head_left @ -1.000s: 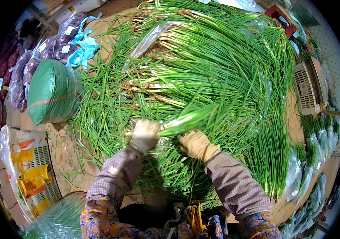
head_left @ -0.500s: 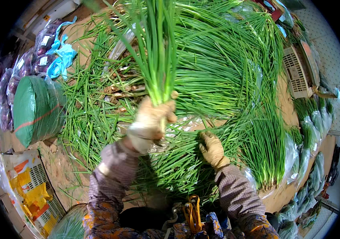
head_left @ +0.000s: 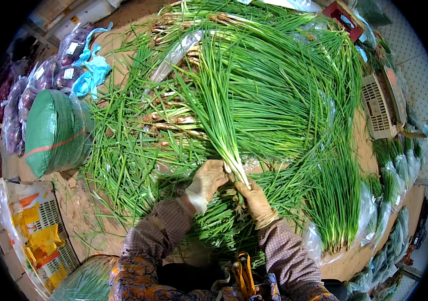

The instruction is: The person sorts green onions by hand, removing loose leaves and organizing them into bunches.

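A bunch of green onions (head_left: 219, 110) slants up and to the left from my hands, its leaves fanned over the pile and its white ends towards me. My gloved right hand (head_left: 255, 203) is closed round the lower white ends. Against the left side of the stems, just above, is my gloved left hand (head_left: 208, 181), its fingers curled in at the stalks. Its fingertips are partly hidden. Withered leaf scraps (head_left: 234, 196) hang between the two hands. Beyond them lies a large heap of green onions (head_left: 274, 100), roots mostly to the left.
Loose leaf trimmings (head_left: 128, 150) cover the ground at left. A green wrapped bundle (head_left: 55, 133) and bagged purple onions (head_left: 38, 83) stand at far left. A crate (head_left: 45, 236) is at lower left, another basket (head_left: 377, 108) at right. Upright green onions (head_left: 337, 210) and bagged bunches (head_left: 397, 155) line the right.
The bunch has come down from its raised, upright position and now slants over the heap. My left hand lowered with it; my right hand moved from the leaf trimmings to the white ends.
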`<state>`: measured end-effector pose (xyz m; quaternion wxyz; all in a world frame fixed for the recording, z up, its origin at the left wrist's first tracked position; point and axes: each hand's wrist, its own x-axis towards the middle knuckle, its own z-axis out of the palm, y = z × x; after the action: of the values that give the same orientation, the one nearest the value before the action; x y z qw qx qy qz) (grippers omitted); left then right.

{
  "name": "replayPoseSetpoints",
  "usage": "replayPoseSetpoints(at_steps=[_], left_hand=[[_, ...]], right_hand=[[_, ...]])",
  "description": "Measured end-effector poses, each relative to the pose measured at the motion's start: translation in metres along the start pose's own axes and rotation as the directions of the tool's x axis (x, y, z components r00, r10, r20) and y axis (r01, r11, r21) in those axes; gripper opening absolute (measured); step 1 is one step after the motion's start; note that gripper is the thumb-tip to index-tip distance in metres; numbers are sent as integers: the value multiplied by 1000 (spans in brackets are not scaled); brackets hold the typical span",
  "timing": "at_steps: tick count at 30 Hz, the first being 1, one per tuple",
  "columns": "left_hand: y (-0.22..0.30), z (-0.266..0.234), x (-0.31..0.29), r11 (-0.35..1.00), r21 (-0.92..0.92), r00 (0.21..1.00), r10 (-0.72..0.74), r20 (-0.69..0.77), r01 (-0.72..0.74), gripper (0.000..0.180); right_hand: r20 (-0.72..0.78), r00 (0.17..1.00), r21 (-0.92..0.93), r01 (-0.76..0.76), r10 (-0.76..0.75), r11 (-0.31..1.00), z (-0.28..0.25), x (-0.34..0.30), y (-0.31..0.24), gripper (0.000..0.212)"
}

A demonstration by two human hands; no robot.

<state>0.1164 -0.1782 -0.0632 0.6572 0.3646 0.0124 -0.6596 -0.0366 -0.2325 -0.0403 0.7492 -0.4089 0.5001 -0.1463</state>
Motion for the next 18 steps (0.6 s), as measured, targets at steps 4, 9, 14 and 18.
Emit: replayPoseSetpoints(at_steps=[4, 9, 14, 18], left_hand=[[4, 9, -2, 995, 101, 1000, -8, 20, 6, 23], [6, 6, 4, 950, 310, 999, 31, -10, -26, 15], [23, 7, -1, 981, 192, 987, 47, -154, -17, 15], [8, -15, 14, 770, 583, 823, 492, -284, -259, 34]], right_hand=[[196, 974, 104, -138, 116, 985, -7, -11, -13, 34], [-93, 984, -354, 111, -153, 929, -1, -22, -22, 24], [-170, 933, 114, 339, -318, 934, -20, -41, -58, 18], [-105, 964, 132, 256, -244, 958, -20, -41, -41, 18]])
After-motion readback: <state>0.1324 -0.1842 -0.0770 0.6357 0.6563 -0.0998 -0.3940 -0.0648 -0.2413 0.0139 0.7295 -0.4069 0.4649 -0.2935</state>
